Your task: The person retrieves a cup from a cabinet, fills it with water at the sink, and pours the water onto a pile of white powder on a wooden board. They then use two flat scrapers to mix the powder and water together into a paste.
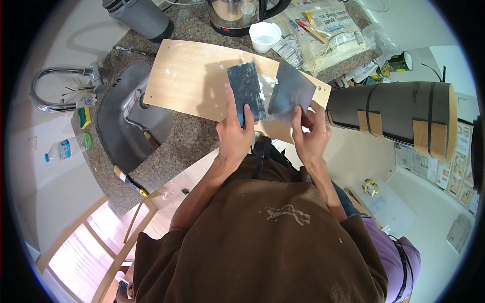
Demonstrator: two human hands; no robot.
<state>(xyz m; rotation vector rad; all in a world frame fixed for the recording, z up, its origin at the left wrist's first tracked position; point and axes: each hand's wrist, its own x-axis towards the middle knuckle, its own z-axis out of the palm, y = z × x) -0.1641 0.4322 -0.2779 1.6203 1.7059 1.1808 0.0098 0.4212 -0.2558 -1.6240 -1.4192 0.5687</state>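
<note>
A dark, flat rectangular scraper blade (247, 89), smeared with white paste, is held in my left hand (235, 132), its index finger stretched along one edge. My right hand (311, 130) pinches the lower edge of a second, cleaner grey scraper blade (291, 91) between thumb and fingers. The two blades stand side by side, tilted, with a gap between them. White paste (268, 86) shows in that gap. Behind and below lies a light wooden board (189, 75) with white specks and small holes near its ends.
A sink (132, 113) holding a paint roller frame (132, 113) lies left; a paintbrush (129, 180) rests on the counter edge. Behind the board stand a white cup (265, 36), an electric kettle (235, 17) and a grey bottle (142, 19). A co-worker's purple sleeve (390, 253) is at lower right.
</note>
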